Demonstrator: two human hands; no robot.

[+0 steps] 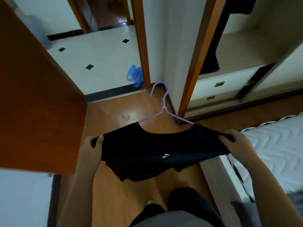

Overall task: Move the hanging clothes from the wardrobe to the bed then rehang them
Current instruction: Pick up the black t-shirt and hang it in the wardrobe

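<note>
You hold a black shirt (pixel 152 148) on a purple hanger (pixel 164 104), stretched between both hands
Your left hand (pixel 91 148) pinches one shoulder, thumb on top; your right hand (pixel 236 143) clamps the other, both arms reaching forward over the wooden floor (pixel 118 112), with the bed (pixel 275 145) at your right and the open wardrobe (pixel 229 82) ahead

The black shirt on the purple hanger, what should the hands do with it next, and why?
Probably carry it right, toward the open wardrobe, and raise the hook. The black shirt already sits on the purple hanger, the left hand and right hand grip its shoulders, and another dark garment hangs inside.
</note>
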